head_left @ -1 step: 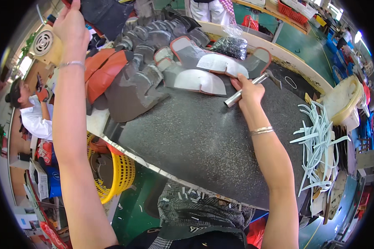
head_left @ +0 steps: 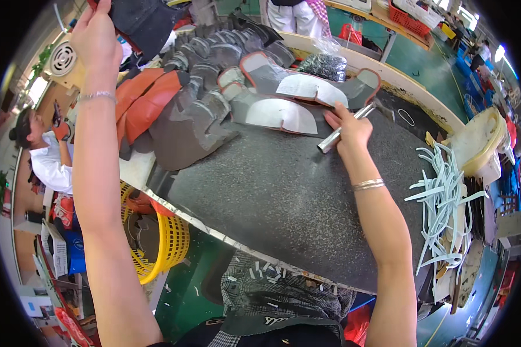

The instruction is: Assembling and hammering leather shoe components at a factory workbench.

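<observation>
1. The right hand (head_left: 353, 128) is closed around a silver rod (head_left: 330, 141), held slanted above the dark tabletop (head_left: 260, 196), just beside the white-lined pieces (head_left: 282, 115).
2. The left hand (head_left: 98, 43) is raised at the upper left against a dark piece (head_left: 147, 23); its fingertips reach the picture's edge, so I cannot tell whether it grips that piece.
3. Overlapping grey curved pieces (head_left: 214, 49) crowd the far left of the tabletop, with orange-red pieces (head_left: 150, 104) beside them.
4. Pale blue strips (head_left: 443, 202) lie tangled along the right side; a white loop (head_left: 406, 117) lies beyond the rod.
5. A raised pale rim (head_left: 419, 95) bounds the far right; the near edge (head_left: 214, 233) runs slantwise above the person's lap. Between the pieces and that edge, the surface is open.
6. A yellow basket (head_left: 179, 240) below the left edge contains dark and reddish pieces; a clear bag (head_left: 324, 65) holds small dark bits. The contents of the cream tub (head_left: 485, 130) cannot be made out.
</observation>
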Available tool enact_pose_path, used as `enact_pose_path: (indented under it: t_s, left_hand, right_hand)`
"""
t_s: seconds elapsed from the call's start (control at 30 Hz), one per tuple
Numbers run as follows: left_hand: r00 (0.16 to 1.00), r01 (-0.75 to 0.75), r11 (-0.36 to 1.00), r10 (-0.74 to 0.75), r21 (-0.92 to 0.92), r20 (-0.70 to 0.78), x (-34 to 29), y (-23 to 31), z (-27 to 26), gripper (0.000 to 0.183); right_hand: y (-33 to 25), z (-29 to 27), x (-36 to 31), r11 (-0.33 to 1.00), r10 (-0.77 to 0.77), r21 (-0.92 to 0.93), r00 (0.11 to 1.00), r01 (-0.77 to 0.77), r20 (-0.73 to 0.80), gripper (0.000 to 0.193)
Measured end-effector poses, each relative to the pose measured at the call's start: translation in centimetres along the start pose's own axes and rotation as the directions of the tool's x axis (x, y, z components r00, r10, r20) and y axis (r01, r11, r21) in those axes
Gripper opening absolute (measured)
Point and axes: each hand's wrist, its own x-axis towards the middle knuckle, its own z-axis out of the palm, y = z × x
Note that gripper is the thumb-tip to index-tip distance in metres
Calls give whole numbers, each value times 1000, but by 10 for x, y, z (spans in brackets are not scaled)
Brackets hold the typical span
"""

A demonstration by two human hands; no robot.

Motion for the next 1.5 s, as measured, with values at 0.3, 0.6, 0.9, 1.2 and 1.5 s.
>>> enact_pose_path:
  t_s: [0.3, 0.6, 0.9, 1.2, 1.5]
  left_hand:
    - [438, -253, 824, -369, 507, 820, -238, 116, 1, 44]
    - [-57, -40, 948, -317, 315, 947, -346, 70, 57, 58]
    - [-1, 120, 886, -451, 448, 893, -394, 61, 56, 34]
    - [34, 166, 910, -389, 379, 920, -407, 74, 44, 30]
    - [52, 55, 976, -211, 208, 976, -410, 74, 49, 50]
  right_hand:
    - [-86, -138, -60, 159, -749, -552, 465, 818, 473, 29]
    - [-177, -183, -195, 591, -329, -752, 939, 290, 103, 20]
    - [-174, -167, -210, 128, 230, -904, 874, 409, 428, 33]
    - [-160, -181, -192, -89, 325, -865, 835, 494, 443, 11]
    - [-172, -156, -177, -38, 388, -920, 854, 391, 347, 13]
